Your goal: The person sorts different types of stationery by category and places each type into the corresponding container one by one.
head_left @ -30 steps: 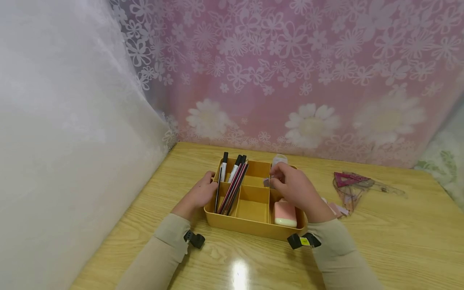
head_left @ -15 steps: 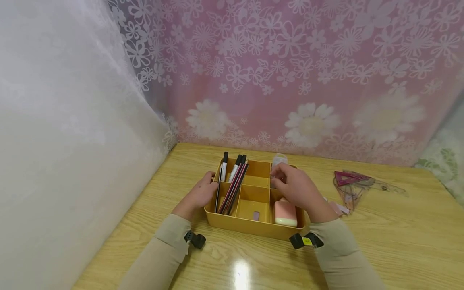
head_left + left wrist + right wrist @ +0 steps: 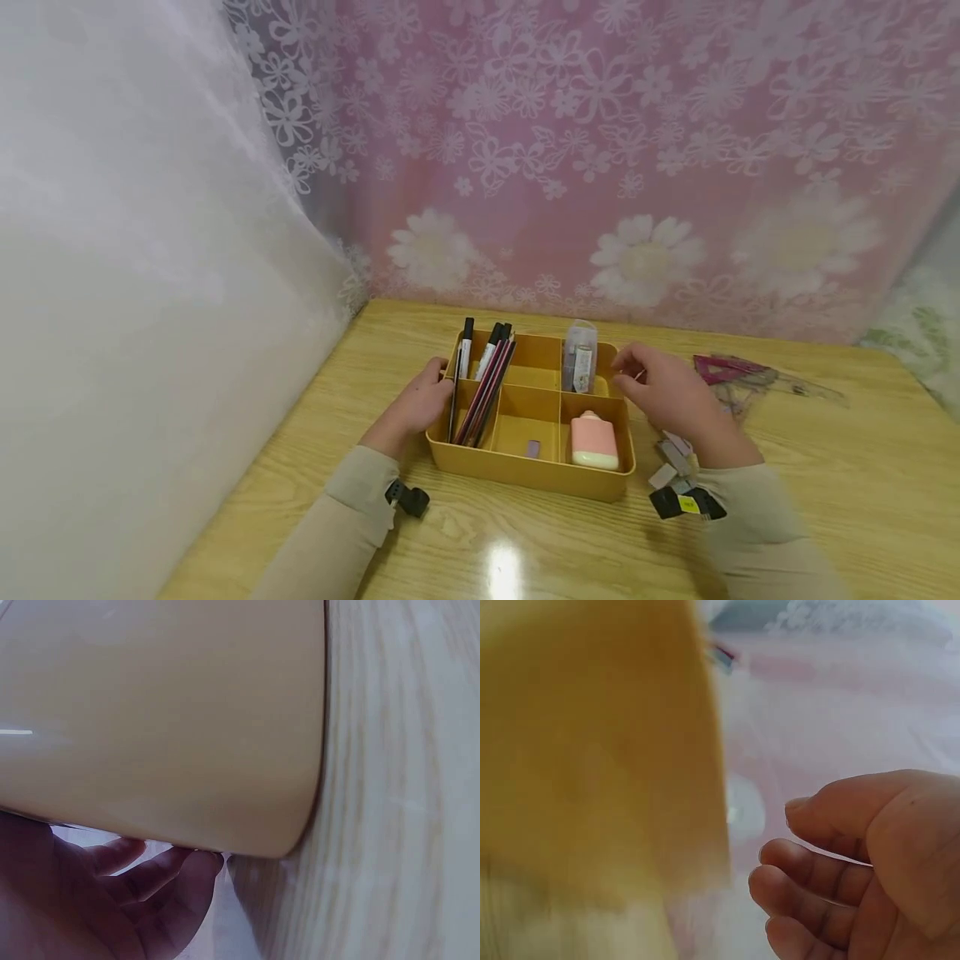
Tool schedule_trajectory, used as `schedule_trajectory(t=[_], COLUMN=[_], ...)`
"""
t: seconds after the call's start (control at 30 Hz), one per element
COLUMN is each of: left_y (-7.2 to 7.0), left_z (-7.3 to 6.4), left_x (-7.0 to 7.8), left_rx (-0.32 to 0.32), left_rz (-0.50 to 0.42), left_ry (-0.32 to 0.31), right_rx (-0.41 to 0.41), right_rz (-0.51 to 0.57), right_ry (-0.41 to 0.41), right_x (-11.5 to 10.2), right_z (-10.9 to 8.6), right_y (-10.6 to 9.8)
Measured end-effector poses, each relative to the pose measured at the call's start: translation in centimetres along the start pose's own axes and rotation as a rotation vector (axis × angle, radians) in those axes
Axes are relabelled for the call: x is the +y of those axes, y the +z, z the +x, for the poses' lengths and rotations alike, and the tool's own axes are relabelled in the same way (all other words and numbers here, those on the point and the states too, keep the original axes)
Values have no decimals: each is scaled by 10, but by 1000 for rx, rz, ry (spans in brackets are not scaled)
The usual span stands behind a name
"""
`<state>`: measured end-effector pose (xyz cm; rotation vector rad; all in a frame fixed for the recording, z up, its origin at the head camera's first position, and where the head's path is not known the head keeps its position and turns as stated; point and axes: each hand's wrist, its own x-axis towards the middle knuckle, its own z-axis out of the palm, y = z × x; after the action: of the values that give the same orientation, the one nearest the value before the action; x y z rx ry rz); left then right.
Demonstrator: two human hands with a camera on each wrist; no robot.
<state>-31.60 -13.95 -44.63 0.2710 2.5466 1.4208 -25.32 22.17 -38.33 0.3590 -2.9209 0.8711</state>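
Note:
A yellow divided organizer box (image 3: 525, 475) stands on the table. My left hand (image 3: 420, 400) holds its left side, fingertips against the outer wall (image 3: 187, 750) in the left wrist view. My right hand (image 3: 663, 392) is just off the box's right edge, fingers (image 3: 810, 866) loosely bent and nothing between them. A clear plastic case (image 3: 581, 358) stands in the back right compartment, with a pink and cream bottle (image 3: 594, 442) in the front right one. One small purple eraser (image 3: 533, 449) lies in the front middle compartment.
Pencils (image 3: 487, 396) and black-capped markers (image 3: 491, 346) lean in the left compartments. Right of the box, several small eraser-like blocks (image 3: 667, 467) lie partly under the right wrist. Clear and magenta rulers and set squares (image 3: 720, 369) lie farther right. A floral curtain (image 3: 525, 167) hangs behind.
The small purple eraser has gone from my right hand into the front middle compartment. My right hand has then moved right, out of the box, uncovering the clear case. My left hand stays put.

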Motion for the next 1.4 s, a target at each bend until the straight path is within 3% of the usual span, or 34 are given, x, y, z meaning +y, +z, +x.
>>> schedule_trajectory(t=[0.2, 0.4, 0.67, 0.83, 1.1, 1.4], left_y=[0, 2, 1, 1, -1, -2], left_z=[-2, -1, 0, -1, -4, -2], left_x=[0, 1, 4, 2, 2, 1], left_rx=[13, 12, 4, 11, 21, 8], left_rz=[32, 34, 27, 34, 40, 40], left_ry=[5, 11, 18, 10, 6, 7], right_rx=[-22, -85, -147, -182, -150, -140], right_rz=[-95, -97, -195, -234, -290, -258], right_ry=[39, 108, 113, 115, 124, 194], right_x=[39, 71, 103, 114, 119, 118], right_z=[-19, -38, -49, -50, -43, -50], right_y=[-12, -23, -30, -22, -9, -16])
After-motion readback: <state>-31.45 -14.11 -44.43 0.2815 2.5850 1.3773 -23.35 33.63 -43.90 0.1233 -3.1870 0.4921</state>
